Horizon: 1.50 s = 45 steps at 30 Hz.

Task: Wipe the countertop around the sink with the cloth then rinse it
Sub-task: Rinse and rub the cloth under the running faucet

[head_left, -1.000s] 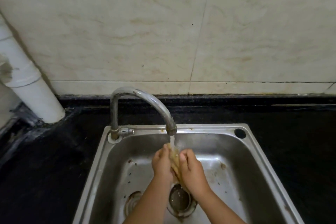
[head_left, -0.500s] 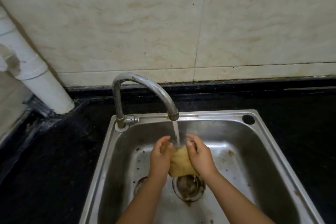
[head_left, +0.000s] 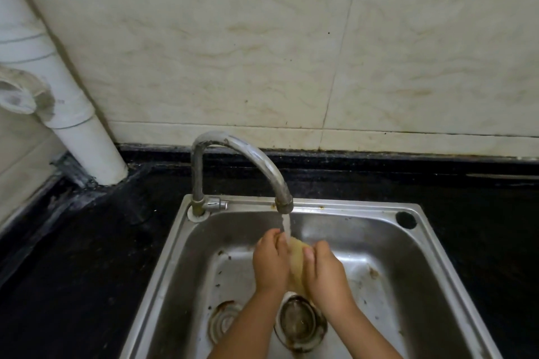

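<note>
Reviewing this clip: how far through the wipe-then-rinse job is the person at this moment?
Wiping looks finished: the yellowish cloth is off the black stone countertop. Rinsing is in hand: the left hand and right hand grip it between them under the stream from the curved metal tap, over the steel sink. Left: finishing the rinse and shutting off the water.

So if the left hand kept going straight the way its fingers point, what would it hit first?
Probably the running water at its fingertips, then the sink back wall beyond; depth is hard to judge. The left hand holds the cloth.
</note>
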{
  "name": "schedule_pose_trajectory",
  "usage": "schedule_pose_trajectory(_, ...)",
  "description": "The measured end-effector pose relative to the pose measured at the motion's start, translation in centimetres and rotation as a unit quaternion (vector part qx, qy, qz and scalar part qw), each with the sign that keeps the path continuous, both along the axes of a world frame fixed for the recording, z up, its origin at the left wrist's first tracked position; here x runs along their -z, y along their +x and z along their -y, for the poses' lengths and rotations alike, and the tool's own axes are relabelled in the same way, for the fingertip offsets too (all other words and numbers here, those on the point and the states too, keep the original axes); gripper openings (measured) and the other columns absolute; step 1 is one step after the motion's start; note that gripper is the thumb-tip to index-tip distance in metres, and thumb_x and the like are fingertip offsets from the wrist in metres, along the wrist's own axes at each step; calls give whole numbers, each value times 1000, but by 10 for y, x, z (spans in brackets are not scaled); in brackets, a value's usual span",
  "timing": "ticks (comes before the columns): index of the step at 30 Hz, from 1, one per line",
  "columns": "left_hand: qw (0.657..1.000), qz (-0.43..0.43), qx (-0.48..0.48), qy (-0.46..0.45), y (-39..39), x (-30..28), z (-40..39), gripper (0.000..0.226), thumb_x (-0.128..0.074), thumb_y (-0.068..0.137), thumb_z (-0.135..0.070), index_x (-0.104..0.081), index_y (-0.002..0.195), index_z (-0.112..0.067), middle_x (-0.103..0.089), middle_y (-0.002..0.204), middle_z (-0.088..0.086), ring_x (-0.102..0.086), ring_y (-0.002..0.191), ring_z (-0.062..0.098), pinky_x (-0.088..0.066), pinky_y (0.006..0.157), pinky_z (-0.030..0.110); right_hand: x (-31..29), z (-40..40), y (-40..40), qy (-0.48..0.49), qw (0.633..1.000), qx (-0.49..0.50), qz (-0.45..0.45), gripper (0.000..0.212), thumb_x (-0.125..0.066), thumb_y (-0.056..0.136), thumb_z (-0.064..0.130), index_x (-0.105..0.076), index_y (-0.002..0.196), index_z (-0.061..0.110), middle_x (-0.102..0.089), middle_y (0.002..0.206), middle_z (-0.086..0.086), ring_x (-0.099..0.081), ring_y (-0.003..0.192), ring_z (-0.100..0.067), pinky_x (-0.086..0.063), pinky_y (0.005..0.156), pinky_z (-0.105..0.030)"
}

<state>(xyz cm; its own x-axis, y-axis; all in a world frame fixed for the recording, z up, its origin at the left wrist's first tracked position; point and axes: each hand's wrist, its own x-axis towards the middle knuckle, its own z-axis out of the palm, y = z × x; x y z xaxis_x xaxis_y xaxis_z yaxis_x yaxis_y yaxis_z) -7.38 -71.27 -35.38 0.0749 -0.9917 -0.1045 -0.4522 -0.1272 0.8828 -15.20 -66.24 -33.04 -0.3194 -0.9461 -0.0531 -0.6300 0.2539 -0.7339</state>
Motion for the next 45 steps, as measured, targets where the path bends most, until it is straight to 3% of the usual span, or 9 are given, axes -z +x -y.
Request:
schedule_pose_trajectory(4, 996, -70, -21, 53, 0, -4, -3, 16, -42, 96, -13, -52, 84, -13, -57, 81, 5, -51, 81, 21, -36, 62, 25, 7, -6, 0, -42, 994, 37, 95, 29, -36, 98, 17, -32, 71, 27, -46, 68, 8, -43, 61, -2, -37, 54, -13)
schedule_pose_trajectory(8, 972, -191, -46, 131, -4, -10, -3, 21, -36, 99, -21, -49, 83, -15, -56, 83, 9, -54, 80, 23, -45, 74, 33, 10, -11, 11, -13, 980, 12, 199, 22, -33, 99, 23, -35, 77, 26, -50, 68, 6, -46, 59, -4, -38, 52, -12)
schedule_pose_trajectory(13, 916, -325, -46, 231, -12, -6, 6, 21, -37, 99, -19, -50, 84, -12, -53, 68, 6, -53, 66, 19, -45, 63, 29, 11, -2, 13, -17, 991, -4, 135, 17, -31, 100, 22, -36, 84, 22, -48, 68, 11, -47, 60, 1, -38, 50, -11)
schedule_pose_trajectory(19, 924, -285, 14, 255, 7, -2, -7, 24, -40, 98, -25, -58, 93, -9, -61, 87, 14, -58, 80, 24, -47, 74, 31, 35, 20, 5, 62, 995, 16, 76, 16, -32, 100, 21, -38, 90, 10, -56, 83, -8, -53, 77, -19, -39, 65, -28)
schedule_pose_trajectory(23, 984, -131, -11, 117, 27, -2, 3, 17, -44, 96, -27, -49, 91, -11, -51, 82, 3, -50, 81, 20, -43, 75, 31, 20, 7, 18, -12, 993, 61, 103, 18, -33, 100, 20, -40, 85, 13, -45, 68, 6, -48, 67, -14, -34, 54, -15)
schedule_pose_trajectory(32, 883, -356, 44, 302, -4, -6, 10, 25, -46, 96, -27, -59, 81, -12, -60, 72, 7, -58, 66, 19, -48, 62, 27, 25, 15, 24, 32, 988, 141, 48, 24, -32, 100, 20, -33, 76, 17, -49, 70, -2, -49, 70, -21, -33, 56, -30)
schedule_pose_trajectory(37, 910, -315, 3, 268, 11, 12, 16, 24, -43, 97, -27, -55, 83, -13, -59, 87, 14, -57, 85, 27, -47, 83, 40, 21, 19, 21, 51, 986, 152, 43, 34, -31, 101, 22, -30, 67, 23, -43, 64, 5, -44, 63, -16, -24, 54, -29)
schedule_pose_trajectory(41, 937, -289, -25, 193, 12, 9, 30, 30, -42, 97, -26, -47, 70, -13, -52, 69, 7, -52, 67, 22, -45, 65, 31, 9, 9, 42, -21, 988, 116, 101, 32, -32, 100, 19, -31, 69, 26, -45, 63, 7, -43, 57, -4, -32, 51, -18)
schedule_pose_trajectory(45, 898, -356, -43, 256, -2, -11, 28, 33, -37, 99, -27, -50, 74, -12, -52, 67, 8, -51, 59, 17, -44, 54, 24, 12, 14, 48, -28, 989, 134, 57, 34, -31, 100, 19, -25, 68, 28, -42, 62, 10, -43, 56, -8, -32, 48, -14)
